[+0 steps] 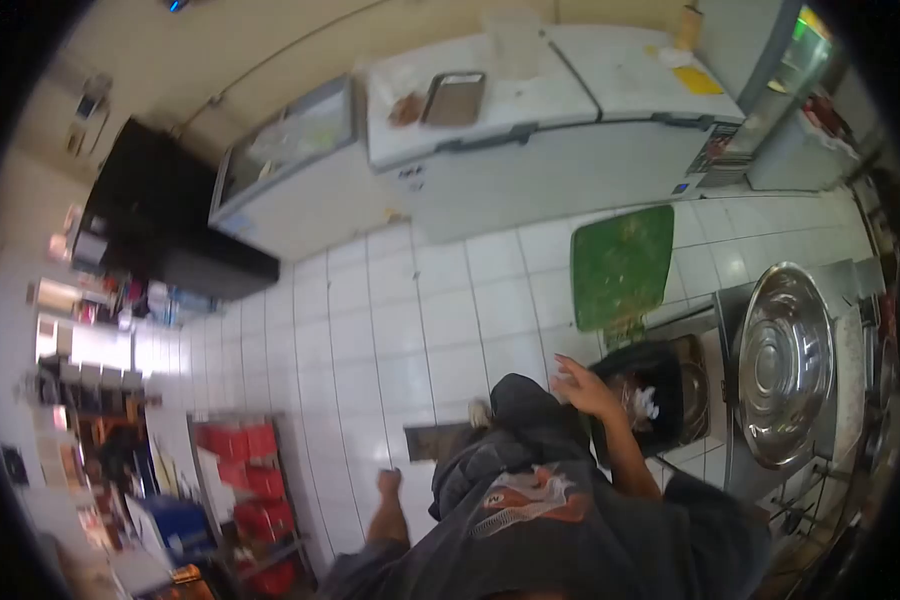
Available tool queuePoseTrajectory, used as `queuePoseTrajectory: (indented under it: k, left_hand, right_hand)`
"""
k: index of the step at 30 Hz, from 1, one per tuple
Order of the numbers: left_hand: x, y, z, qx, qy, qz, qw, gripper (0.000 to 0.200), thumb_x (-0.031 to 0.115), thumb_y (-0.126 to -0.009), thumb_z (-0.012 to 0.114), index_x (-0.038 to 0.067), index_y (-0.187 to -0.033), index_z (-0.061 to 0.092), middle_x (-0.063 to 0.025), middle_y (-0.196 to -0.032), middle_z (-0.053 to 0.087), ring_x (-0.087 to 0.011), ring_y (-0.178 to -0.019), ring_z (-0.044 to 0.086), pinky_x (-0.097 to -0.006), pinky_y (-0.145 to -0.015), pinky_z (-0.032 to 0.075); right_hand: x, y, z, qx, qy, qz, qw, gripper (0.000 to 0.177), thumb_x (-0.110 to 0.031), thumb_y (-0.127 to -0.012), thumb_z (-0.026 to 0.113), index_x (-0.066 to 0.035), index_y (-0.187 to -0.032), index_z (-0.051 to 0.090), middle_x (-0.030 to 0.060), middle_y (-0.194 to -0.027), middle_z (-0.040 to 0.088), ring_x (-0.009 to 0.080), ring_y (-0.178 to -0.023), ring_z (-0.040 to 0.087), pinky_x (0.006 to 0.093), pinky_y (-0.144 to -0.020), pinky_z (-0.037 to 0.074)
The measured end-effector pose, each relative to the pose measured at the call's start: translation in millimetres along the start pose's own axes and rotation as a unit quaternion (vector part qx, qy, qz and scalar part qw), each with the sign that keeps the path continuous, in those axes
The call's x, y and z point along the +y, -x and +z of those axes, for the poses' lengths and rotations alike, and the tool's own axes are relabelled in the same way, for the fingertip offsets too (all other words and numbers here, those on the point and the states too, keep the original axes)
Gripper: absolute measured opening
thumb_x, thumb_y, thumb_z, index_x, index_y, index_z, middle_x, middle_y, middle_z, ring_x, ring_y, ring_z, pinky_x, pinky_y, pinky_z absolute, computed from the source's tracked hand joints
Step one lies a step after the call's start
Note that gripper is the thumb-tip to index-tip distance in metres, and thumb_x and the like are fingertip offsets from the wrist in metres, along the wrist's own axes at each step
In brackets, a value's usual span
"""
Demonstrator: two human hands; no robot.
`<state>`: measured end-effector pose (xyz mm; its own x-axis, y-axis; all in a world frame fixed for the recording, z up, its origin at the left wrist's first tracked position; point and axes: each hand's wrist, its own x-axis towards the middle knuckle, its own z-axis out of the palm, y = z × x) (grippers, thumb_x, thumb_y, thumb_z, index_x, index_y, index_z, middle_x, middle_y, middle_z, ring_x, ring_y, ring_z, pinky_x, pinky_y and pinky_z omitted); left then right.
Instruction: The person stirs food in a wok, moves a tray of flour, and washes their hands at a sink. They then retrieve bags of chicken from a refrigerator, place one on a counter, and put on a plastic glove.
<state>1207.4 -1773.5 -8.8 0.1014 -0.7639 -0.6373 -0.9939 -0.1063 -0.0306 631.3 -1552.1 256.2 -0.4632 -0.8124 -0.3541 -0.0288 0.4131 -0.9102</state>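
My right hand (584,389) is held out with its fingers apart and nothing in it, beside a black-lined bin (625,361). Crumpled white and clear waste (642,402) lies inside the bin. A green lid (622,265), stained on top, tilts up at the bin's far side; how it is attached cannot be made out. My left hand (389,484) hangs low over the tiled floor, its fingers curled closed with no object showing in them.
A large steel basin (787,365) sits on a metal counter to the right. White chest freezers (560,175) line the far wall, with a tray (454,99) on one. A black cabinet (165,215) and a rack of red bins (255,475) stand at left.
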Motion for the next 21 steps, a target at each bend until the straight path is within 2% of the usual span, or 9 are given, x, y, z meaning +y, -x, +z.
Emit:
queuePoseTrajectory:
  k: [2, 3, 5, 7, 9, 10, 12, 15, 21]
  left_hand:
    - [108, -113, -122, 0.094, -0.125, 0.174, 0.972, 0.052, 0.044, -0.085, 0.056, -0.004, -0.104, 0.065, -0.0239, -0.101, 0.067, -0.0410, -0.099, 0.063, -0.0493, -0.088, 0.048]
    - [176, -156, -169, 0.147, -0.043, 0.160, 0.975, 0.054, 0.044, -0.086, 0.055, 0.000, -0.117, 0.059, -0.0226, -0.106, 0.066, -0.0412, -0.098, 0.063, -0.0505, -0.087, 0.048]
    - [380, -90, -279, 0.250, -0.053, 0.305, 0.918, 0.045, 0.035, -0.084, 0.063, 0.007, -0.118, 0.059, -0.0193, -0.102, 0.067, -0.0384, -0.097, 0.063, -0.0488, -0.085, 0.050]
    - [545, -103, -281, 0.162, 0.077, 0.577, 0.797, 0.044, 0.032, -0.087, 0.064, 0.003, -0.120, 0.059, -0.0176, -0.110, 0.066, -0.0338, -0.100, 0.064, -0.0427, -0.086, 0.051]
    - [702, -32, -261, -0.210, 0.333, 0.561, 0.728, 0.043, 0.036, -0.097, 0.052, 0.004, -0.125, 0.056, -0.0097, -0.116, 0.063, -0.0202, -0.106, 0.060, -0.0360, -0.094, 0.046]
    - [760, 37, -269, -0.270, 0.312, 0.473, 0.779, 0.040, 0.035, -0.098, 0.048, 0.008, -0.127, 0.056, -0.0085, -0.117, 0.061, -0.0191, -0.108, 0.059, -0.0362, -0.097, 0.042]
    - [849, 64, -221, -0.454, 0.258, 0.512, 0.682, 0.052, 0.052, -0.098, 0.040, 0.014, -0.130, 0.052, -0.0084, -0.118, 0.062, -0.0197, -0.113, 0.055, -0.0421, -0.094, 0.040]
    - [919, 111, -165, -0.549, 0.119, 0.279, 0.778, 0.076, 0.075, -0.089, 0.028, 0.013, -0.125, 0.054, -0.0117, -0.118, 0.057, -0.0264, -0.101, 0.055, -0.0463, -0.090, 0.040]
    - [909, 220, -164, -0.685, -0.121, 0.285, 0.659, 0.077, 0.074, -0.091, 0.025, 0.012, -0.127, 0.053, -0.0104, -0.116, 0.053, -0.0231, -0.103, 0.049, -0.0452, -0.084, 0.042]
  right_hand:
    - [-15, -13, -32, 0.081, -0.154, 0.074, 0.982, 0.059, -0.028, -0.094, 0.063, -0.006, -0.143, 0.040, 0.0150, -0.135, 0.051, 0.0220, -0.112, 0.057, 0.0336, -0.093, 0.046]
    - [-27, -24, -46, 0.147, -0.157, 0.045, 0.976, 0.058, -0.028, -0.095, 0.061, -0.006, -0.144, 0.039, 0.0140, -0.134, 0.051, 0.0211, -0.110, 0.057, 0.0334, -0.093, 0.046]
    - [-46, -43, -77, 0.277, -0.154, 0.000, 0.948, 0.056, -0.027, -0.097, 0.058, -0.007, -0.145, 0.037, 0.0119, -0.133, 0.050, 0.0194, -0.106, 0.057, 0.0329, -0.092, 0.046]
    - [-60, -82, -111, 0.417, -0.208, -0.038, 0.884, 0.052, -0.025, -0.098, 0.055, -0.006, -0.143, 0.038, 0.0118, -0.132, 0.051, 0.0195, -0.105, 0.057, 0.0328, -0.090, 0.046]
    - [-66, -125, -153, 0.509, -0.230, -0.069, 0.827, 0.048, -0.024, -0.100, 0.053, -0.005, -0.142, 0.039, 0.0120, -0.130, 0.051, 0.0201, -0.104, 0.057, 0.0328, -0.089, 0.047]
    - [-66, -152, -169, 0.550, -0.237, -0.083, 0.796, 0.047, -0.024, -0.100, 0.051, -0.004, -0.141, 0.039, 0.0122, -0.130, 0.052, 0.0207, -0.105, 0.058, 0.0329, -0.088, 0.046]
    - [-73, -165, -188, 0.603, -0.175, -0.082, 0.774, 0.045, -0.025, -0.101, 0.049, -0.003, -0.139, 0.040, 0.0140, -0.129, 0.053, 0.0228, -0.104, 0.060, 0.0337, -0.085, 0.046]
    - [-93, -185, -220, 0.668, -0.212, -0.066, 0.710, 0.045, -0.027, -0.102, 0.048, -0.005, -0.140, 0.040, 0.0147, -0.127, 0.054, 0.0225, -0.099, 0.060, 0.0339, -0.083, 0.046]
    - [-75, -173, -242, 0.745, -0.126, 0.092, 0.649, 0.046, -0.026, -0.100, 0.051, -0.007, -0.141, 0.041, 0.0099, -0.123, 0.056, 0.0162, -0.098, 0.059, 0.0281, -0.081, 0.046]
